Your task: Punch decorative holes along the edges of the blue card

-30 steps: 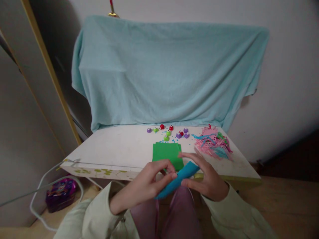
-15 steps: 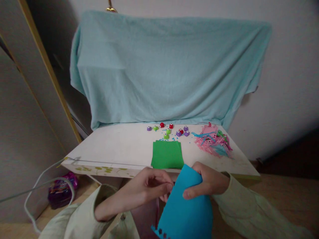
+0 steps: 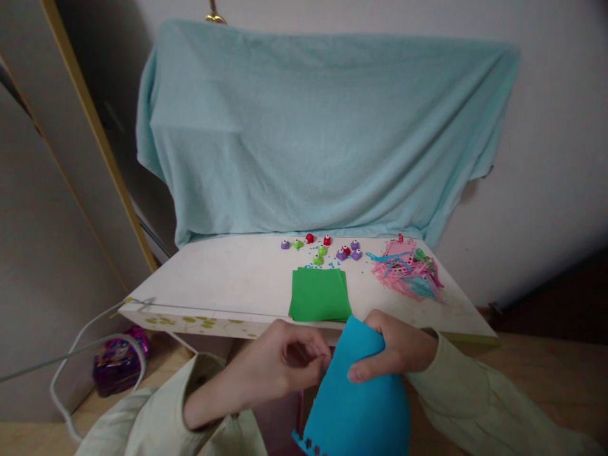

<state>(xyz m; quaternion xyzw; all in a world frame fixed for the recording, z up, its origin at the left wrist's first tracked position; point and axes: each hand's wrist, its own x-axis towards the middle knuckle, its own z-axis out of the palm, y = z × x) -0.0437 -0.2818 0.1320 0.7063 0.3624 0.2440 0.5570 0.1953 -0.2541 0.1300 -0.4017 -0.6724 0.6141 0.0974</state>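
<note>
A bright blue sheet of craft paper (image 3: 361,405) hangs bent in front of the table, with small notches along its lower left edge. My right hand (image 3: 394,348) grips its upper right part, thumb on the near face and fingers behind. At the sheet's left edge my left hand (image 3: 289,354) is closed in a pinch; what lies between its fingertips is too small or hidden to make out. Just beyond both hands, a stack of green sheets (image 3: 319,294) lies at the table's front edge.
On the white table (image 3: 228,272), several small purple, green and red toy-like pieces with eyes (image 3: 322,251) sit among blue bits. Pink, blue and green punched scraps (image 3: 406,269) are heaped at right. A grey cord (image 3: 71,354) loops at left near a purple package (image 3: 121,364).
My left hand has shifted slightly along the blue sheet's left edge, its fingers still pinched. My right hand keeps the same grip, and the view has moved a little.
</note>
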